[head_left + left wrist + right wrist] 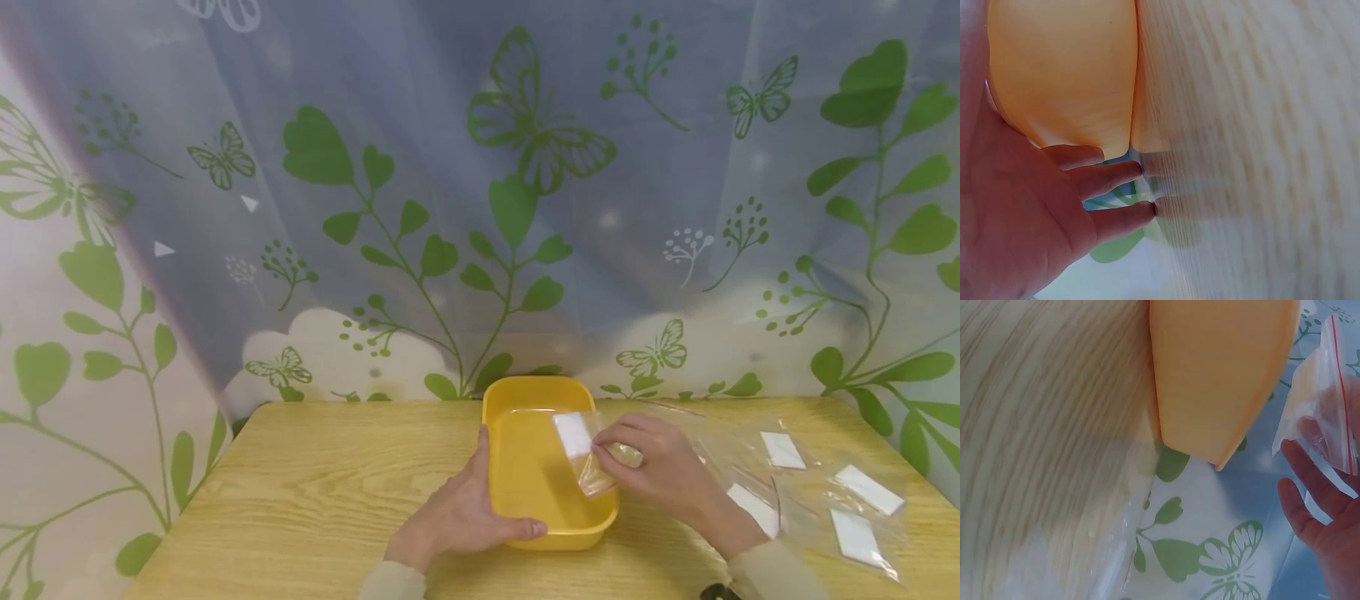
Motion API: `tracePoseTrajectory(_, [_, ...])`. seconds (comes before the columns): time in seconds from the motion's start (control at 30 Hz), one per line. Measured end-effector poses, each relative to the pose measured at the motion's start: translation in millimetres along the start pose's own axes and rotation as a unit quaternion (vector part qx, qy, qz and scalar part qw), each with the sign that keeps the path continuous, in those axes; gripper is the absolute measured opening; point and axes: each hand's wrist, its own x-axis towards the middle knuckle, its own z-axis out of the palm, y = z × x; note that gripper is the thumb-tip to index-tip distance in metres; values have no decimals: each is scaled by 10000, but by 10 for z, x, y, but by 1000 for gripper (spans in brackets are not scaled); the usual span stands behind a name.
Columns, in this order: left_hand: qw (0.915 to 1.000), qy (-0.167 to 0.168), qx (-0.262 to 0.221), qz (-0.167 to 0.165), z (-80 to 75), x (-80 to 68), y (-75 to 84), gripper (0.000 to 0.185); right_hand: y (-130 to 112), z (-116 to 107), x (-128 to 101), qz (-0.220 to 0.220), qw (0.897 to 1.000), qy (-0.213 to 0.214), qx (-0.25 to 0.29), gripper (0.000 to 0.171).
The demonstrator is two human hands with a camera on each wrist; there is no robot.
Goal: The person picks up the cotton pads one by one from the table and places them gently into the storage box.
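A yellow plastic bin [525, 467] sits on the wooden table in the head view. My left hand [468, 508] holds its near left corner, thumb over the near rim and fingers along the left wall. In the left wrist view, three spread fingers [1110, 181] reach past the bin's wall [1063, 69], tips at the tabletop. Over the bin's right side, my right hand [656, 467] pinches a clear zip bag [592, 475] containing a white rectangular piece [573, 435]. The bag's red zip line [1341, 381] shows in the right wrist view.
Several more clear bags with white pieces [858, 537] lie on the table's right side, some overlapping. A small black object [720, 592] shows at the bottom edge. Behind the wooden table [322, 483] hangs a curtain [420, 125] with leaves and butterflies.
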Motion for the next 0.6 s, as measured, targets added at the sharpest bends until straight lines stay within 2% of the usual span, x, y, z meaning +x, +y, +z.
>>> tracePoseTrajectory(0.23, [9999,-29,80,-92,-1,-3,5,144,-3,160,26,-204,9997,84,117,7])
tracePoseTrajectory(0.37, [9999,-41,87,-96,1,-1,8,145,-22,240,55,-273,9995,106,94,3])
tracePoseTrajectory(0.43, [9999,-40,94,-107,1,1,10,145,-30,279,71,-303,9995,91,-6,2])
tracePoseTrajectory(0.6, [9998,-67,84,-158,-7,-5,18,145,-48,356,101,-389,9988,-26,-305,12])
